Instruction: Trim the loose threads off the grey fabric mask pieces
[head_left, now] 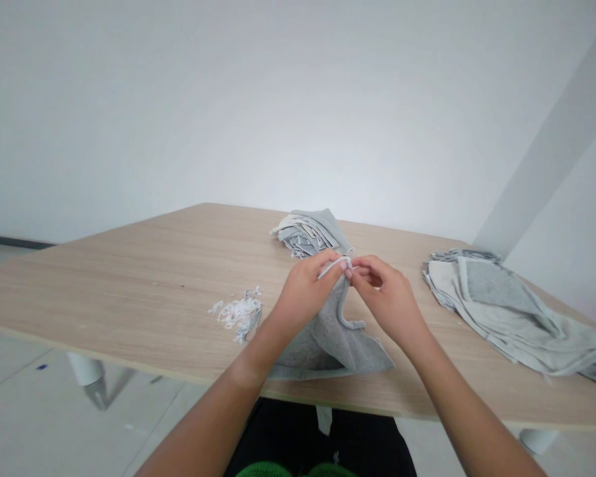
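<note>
A grey cloth piece (330,341) lies at the near edge of the wooden table (129,278), with one corner lifted. My left hand (304,290) is closed in a pinch on a thin white strip (332,265) at that raised corner. My right hand (388,297) meets it from the right, its fingertips pinched on the same corner of the grey cloth piece. Both hands hover just above the table, fingertips nearly touching.
A stack of grey cloth pieces (308,232) sits behind my hands. A second spread pile of grey cloth (506,311) lies at the right. A small heap of white scraps (238,311) rests left of my left wrist. A white wall stands behind the table.
</note>
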`<control>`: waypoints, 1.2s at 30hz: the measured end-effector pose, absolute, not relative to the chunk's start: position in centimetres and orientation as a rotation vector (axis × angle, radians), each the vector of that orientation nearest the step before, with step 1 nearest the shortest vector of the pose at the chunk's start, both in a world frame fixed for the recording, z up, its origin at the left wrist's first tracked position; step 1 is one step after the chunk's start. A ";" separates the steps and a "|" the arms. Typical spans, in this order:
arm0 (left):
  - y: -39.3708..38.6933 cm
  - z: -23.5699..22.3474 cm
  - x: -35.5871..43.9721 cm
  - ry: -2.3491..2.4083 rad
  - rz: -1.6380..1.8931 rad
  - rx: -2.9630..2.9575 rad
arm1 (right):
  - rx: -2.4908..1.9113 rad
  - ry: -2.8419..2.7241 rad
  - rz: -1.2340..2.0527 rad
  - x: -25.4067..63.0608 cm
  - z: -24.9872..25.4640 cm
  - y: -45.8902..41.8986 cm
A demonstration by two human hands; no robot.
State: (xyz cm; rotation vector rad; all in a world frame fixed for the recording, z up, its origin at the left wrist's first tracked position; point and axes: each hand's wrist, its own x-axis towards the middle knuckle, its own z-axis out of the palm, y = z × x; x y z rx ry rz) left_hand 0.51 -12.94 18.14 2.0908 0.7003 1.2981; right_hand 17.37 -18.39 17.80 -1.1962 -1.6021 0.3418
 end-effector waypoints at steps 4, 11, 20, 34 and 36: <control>-13.0 18.0 0.5 0.765 1.299 2.097 | -1.171 -1.672 0.328 17.5 17.3 -18.2; -13.0 18.4 0.3 0.658 1.316 2.055 | -1.122 -1.753 0.498 18.3 18.4 -18.8; -12.8 18.7 0.0 0.716 1.269 2.041 | -1.165 -1.559 0.546 18.0 18.1 -18.9; -12.6 18.1 0.5 0.603 1.167 1.894 | -1.135 -1.629 0.704 18.9 17.8 -19.1; -12.5 18.0 0.6 0.613 1.184 1.895 | -1.143 -1.600 0.660 18.9 17.6 -18.9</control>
